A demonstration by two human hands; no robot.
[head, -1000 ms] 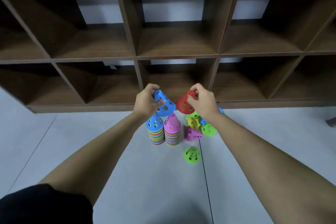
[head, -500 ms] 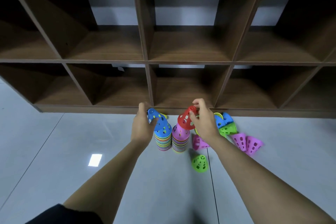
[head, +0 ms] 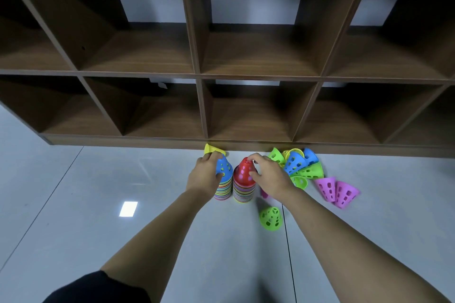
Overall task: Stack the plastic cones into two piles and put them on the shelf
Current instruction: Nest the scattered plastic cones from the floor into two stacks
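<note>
Left hand (head: 205,176) curled round blue cone (head: 224,167), right hand (head: 269,178) pinching red cone (head: 243,171). A second ago both cones were in the air; now they're seated on left pile (head: 222,190) and right pile (head: 242,193), frame centre, on the floor (head: 98,204) below the shelf (head: 123,140). Neither is let go yet. Still loose, centre-right: green cone (head: 269,218), pink cones (head: 334,189), blue-green cluster (head: 299,166). Yellow cone (head: 211,149) is behind the left hand. I judge stacking isn't finished.

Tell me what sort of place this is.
Likely a playroom, classroom or sports storeroom, though I can't be sure: a wooden cubby shelf with open compartments, bright perforated plastic cones loose and in two stacks, and a glossy grey tiled floor.
</note>
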